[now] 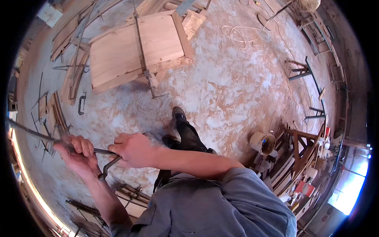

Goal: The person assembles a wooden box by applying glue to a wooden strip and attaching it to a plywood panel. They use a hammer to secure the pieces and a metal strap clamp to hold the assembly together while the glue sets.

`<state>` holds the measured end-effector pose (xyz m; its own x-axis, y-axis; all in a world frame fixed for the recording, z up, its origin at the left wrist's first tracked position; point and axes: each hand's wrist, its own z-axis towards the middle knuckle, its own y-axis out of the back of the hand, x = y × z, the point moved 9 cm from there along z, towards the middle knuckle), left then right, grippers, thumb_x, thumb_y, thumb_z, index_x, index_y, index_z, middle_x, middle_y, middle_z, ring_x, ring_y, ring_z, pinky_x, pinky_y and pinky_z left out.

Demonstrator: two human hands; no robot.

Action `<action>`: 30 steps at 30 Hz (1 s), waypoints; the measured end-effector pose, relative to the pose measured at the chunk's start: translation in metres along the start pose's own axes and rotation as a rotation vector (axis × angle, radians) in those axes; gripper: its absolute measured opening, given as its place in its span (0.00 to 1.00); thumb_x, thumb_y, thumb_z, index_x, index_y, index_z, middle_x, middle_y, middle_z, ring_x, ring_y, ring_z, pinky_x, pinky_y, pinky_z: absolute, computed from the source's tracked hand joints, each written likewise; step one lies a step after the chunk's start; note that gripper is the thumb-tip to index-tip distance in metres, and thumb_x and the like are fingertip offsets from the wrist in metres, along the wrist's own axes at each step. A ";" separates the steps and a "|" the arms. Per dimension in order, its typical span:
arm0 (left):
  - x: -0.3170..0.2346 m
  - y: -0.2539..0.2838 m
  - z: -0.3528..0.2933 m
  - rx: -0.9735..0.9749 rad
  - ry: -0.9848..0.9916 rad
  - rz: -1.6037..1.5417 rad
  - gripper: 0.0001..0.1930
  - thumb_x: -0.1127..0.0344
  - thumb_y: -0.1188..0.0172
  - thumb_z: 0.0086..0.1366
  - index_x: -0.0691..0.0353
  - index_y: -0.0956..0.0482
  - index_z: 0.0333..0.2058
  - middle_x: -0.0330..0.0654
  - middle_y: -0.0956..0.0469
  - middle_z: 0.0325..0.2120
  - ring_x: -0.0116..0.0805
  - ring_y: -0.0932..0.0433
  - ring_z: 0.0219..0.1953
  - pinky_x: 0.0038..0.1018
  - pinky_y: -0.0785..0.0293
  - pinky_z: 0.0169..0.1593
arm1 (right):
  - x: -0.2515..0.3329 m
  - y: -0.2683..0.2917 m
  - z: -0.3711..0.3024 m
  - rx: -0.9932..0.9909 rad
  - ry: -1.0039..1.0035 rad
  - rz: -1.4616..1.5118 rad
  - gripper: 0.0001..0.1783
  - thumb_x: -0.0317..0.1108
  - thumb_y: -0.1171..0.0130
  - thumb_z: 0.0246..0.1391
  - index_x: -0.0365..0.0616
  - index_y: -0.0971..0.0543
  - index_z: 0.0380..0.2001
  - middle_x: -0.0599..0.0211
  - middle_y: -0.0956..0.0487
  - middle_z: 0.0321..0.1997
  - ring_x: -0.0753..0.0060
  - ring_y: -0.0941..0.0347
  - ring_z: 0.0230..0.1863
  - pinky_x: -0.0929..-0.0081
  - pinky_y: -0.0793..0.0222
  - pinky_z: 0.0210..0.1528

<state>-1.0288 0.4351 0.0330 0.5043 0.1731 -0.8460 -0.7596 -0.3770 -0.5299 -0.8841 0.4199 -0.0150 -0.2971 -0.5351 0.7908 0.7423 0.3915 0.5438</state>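
Note:
A long dark metal bar clamp (37,133) is held up in front of me at the left, running out toward the left rim. My left hand (81,153) curls round its bar from below. Closer to its screw end, my right hand (132,149) is closed on it, with the bent crank handle (108,168) sticking out below. The palm and fingers of the right hand are partly hidden. On the far side, a pale wooden panel (134,45) in a frame lies with another bar clamp (141,45) across it.
A small C-clamp (82,103) lies on the floor beside wood pieces (74,77). A bucket (262,143) stands at my right, near stacked timber and a cluttered bench (302,189). A pale cable (241,37) loops over the far floor; metal trestle frames (312,79) stand far right.

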 end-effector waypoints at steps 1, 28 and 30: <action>0.001 -0.008 0.002 0.029 -0.018 -0.015 0.21 0.43 0.54 0.69 0.57 0.31 0.32 0.33 0.43 0.16 0.23 0.46 0.13 0.21 0.49 0.17 | -0.001 0.018 0.001 -0.049 0.000 -0.047 0.17 0.48 0.41 0.49 0.45 0.21 0.30 0.66 0.23 0.24 0.62 0.25 0.31 0.64 0.27 0.29; -0.009 0.055 -0.020 0.421 -0.303 2.154 0.31 0.68 0.35 0.54 0.65 0.36 0.56 0.50 0.31 0.48 0.45 0.31 0.51 0.35 0.34 0.55 | -0.121 0.042 -0.216 0.186 -0.301 -0.059 0.13 0.43 0.45 0.50 0.45 0.22 0.23 0.65 0.21 0.21 0.62 0.23 0.34 0.64 0.25 0.35; -0.005 0.027 -0.015 0.623 -0.358 2.230 0.39 0.70 0.33 0.49 0.64 0.39 0.60 0.53 0.37 0.54 0.49 0.34 0.54 0.37 0.37 0.59 | -0.125 0.051 -0.214 0.169 -0.265 -0.074 0.14 0.44 0.44 0.51 0.46 0.22 0.22 0.66 0.22 0.21 0.63 0.24 0.34 0.65 0.26 0.34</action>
<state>-1.0457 0.4108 0.0236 -0.9783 0.1597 0.1318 0.1440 0.0671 0.9873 -0.6804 0.3467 -0.1464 -0.5089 -0.3622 0.7809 0.6094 0.4892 0.6240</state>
